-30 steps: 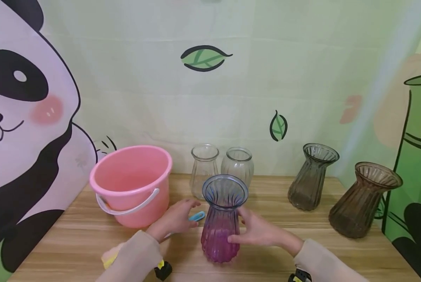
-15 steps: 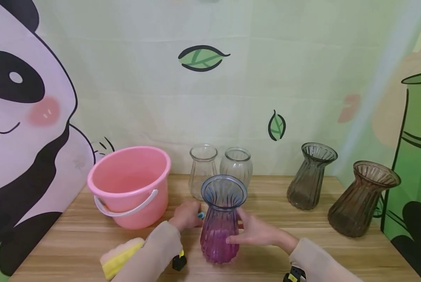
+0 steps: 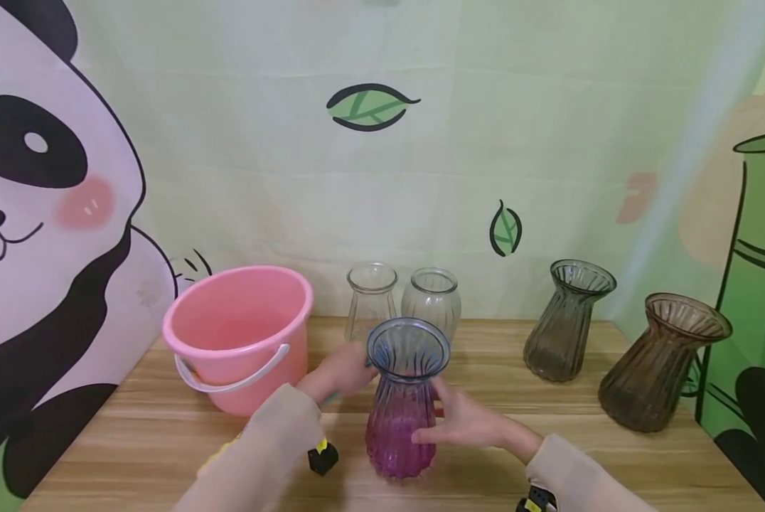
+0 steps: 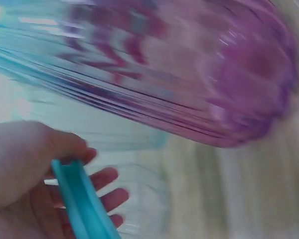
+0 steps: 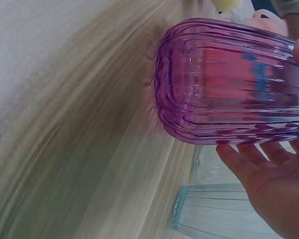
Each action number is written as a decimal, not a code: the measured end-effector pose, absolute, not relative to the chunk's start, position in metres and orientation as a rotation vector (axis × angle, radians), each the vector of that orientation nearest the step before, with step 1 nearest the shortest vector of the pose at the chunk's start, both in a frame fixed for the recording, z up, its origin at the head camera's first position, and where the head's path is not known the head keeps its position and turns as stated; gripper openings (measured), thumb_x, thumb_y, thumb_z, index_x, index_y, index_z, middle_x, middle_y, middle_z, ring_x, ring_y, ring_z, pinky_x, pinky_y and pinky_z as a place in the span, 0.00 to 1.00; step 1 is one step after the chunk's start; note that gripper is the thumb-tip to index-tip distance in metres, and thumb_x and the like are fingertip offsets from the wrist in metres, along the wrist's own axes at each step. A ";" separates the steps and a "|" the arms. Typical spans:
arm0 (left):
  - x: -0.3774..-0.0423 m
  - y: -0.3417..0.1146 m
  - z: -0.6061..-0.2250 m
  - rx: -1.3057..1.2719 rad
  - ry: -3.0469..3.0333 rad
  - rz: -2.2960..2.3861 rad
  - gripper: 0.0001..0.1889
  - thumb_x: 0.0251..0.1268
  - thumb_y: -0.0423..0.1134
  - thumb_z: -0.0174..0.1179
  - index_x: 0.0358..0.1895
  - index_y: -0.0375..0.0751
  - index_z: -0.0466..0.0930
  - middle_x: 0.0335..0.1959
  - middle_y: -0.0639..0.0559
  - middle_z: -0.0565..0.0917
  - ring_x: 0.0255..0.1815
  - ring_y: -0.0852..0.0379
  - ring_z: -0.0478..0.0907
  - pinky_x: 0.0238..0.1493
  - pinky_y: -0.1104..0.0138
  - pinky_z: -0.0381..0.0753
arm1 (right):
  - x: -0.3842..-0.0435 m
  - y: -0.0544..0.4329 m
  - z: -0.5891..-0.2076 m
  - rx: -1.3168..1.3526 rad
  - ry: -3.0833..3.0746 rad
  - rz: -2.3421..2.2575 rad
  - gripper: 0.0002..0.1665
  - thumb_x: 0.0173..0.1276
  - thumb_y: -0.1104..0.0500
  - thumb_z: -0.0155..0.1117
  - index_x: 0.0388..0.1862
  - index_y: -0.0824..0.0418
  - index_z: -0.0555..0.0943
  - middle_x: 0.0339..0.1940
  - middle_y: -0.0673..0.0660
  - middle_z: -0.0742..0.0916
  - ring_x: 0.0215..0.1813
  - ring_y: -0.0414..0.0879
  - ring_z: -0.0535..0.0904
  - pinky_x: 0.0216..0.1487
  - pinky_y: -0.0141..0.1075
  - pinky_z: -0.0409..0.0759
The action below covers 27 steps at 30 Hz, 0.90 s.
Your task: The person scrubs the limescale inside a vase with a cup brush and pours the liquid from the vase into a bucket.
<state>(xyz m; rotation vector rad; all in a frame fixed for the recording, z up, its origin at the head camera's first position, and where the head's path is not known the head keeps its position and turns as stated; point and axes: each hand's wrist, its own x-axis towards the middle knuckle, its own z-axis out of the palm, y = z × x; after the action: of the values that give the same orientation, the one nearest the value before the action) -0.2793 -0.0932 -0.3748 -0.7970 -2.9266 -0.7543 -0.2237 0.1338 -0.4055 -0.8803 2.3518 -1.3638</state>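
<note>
A ribbed glass vase (image 3: 400, 444), blue at the flared rim and purple at the base, stands upright at the front middle of the table. My right hand (image 3: 468, 419) grips its right side, thumb in front; in the right wrist view the fingers of the right hand (image 5: 269, 174) lie along the purple glass. Left of the vase, my left hand (image 3: 343, 371) holds a teal plastic handle (image 4: 84, 204) between thumb and fingers, as the left wrist view shows. The far end of that tool is hidden or blurred, so its kind is unclear.
A pink bucket (image 3: 244, 384) with a white handle stands at the left. Two clear glass vases (image 3: 363, 313) are behind the purple one. At the right stand a grey vase (image 3: 558, 341) and a brown vase (image 3: 641, 391). A yellow sponge (image 3: 219, 455) lies mostly behind my left sleeve.
My left hand has taken hold of the teal-handled tool lying beside the vase and has moved slightly up with it. The right hand has kept its grip on the vase, which stays put.
</note>
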 end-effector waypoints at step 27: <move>-0.244 -0.152 -0.254 -0.462 -1.783 -2.573 0.19 0.68 0.38 0.33 0.21 0.44 0.71 0.09 0.57 0.59 0.11 0.60 0.53 0.20 0.71 0.54 | -0.234 0.142 -0.401 -1.031 2.240 -1.243 0.44 0.56 0.59 0.67 0.65 0.65 0.54 0.63 0.64 0.69 0.66 0.59 0.64 0.61 0.39 0.70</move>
<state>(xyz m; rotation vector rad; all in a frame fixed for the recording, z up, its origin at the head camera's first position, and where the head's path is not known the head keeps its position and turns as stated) -0.2438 -0.1521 -0.2543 -0.4624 -1.7826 -2.5725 -0.2341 0.1415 -0.4009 -1.0311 2.2399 -1.2432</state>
